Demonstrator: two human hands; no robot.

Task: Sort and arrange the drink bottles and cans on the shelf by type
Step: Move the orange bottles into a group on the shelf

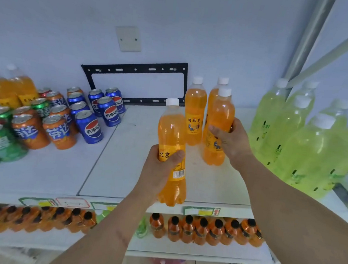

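Orange bottles: your left hand (158, 168) clamps one (172, 152) above the shelf (126, 159); right hand (230, 140) grips another (217, 126) just beyond.

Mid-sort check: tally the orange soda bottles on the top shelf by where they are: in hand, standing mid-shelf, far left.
In hand: 2, one in the left hand, one in the right hand
Standing mid-shelf, untouched: 2 orange soda bottles
Far-left bottles: 2
Total: 6
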